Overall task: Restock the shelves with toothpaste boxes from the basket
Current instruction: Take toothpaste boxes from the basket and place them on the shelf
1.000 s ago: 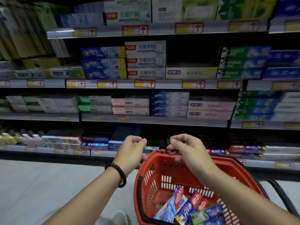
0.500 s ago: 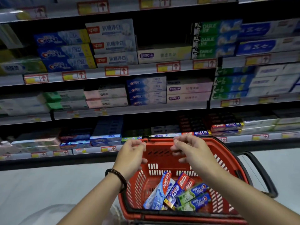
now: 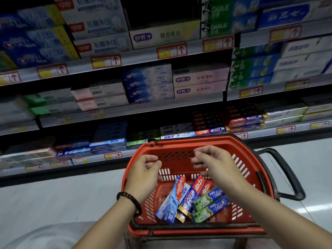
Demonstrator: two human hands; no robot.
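Lower one hand to the toothpaste boxes [image 3: 193, 196] piled at lower centre inside the basket [image 3: 176, 151]. Take the topmost box by its long sides. The left hand [image 3: 143, 171] and right hand [image 3: 215, 164] hover above the pile, each grip loosely curled and holding nothing. Count: one basket, two hands, about six boxes; overlap may hide more

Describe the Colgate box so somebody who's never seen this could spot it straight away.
Find the red basket in front of the shelves. The Colgate box is the leftmost in the heap of boxes inside, slanting below the left hand. It alone is pale blue with a red, white-lettered end; its neighbours are dark blue and red, or green.
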